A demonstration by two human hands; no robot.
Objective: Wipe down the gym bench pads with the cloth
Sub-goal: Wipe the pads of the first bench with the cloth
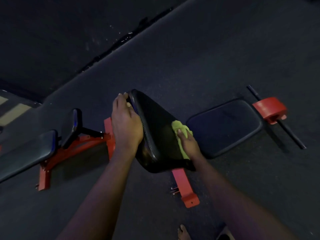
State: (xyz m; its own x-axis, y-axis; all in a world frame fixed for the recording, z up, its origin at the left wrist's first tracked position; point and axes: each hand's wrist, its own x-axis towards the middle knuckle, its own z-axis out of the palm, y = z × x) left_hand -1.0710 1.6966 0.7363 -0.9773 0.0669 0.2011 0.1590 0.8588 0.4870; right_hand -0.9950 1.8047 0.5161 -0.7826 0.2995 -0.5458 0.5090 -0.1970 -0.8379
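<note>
Centrally, a back pad (155, 129) is recorded: black, glossy, stitched along the rim, tilted, and carried on a red frame (187, 187). A seat pad (225, 127), dark and round-cornered, is set just to its right. A cloth (180, 127), yellow-green and bunched, is pressed against the right side of the back pad. The pad's far left edge is gripped by the left hand (125, 123), fingers curled over it. The cloth is clasped by the right hand (187, 142), thumb laid on top. A second bench (26, 153) is seen at left. A red weight plate (270, 108) on a dark bar (290, 132) lies at right on the floor (207, 58).
</note>
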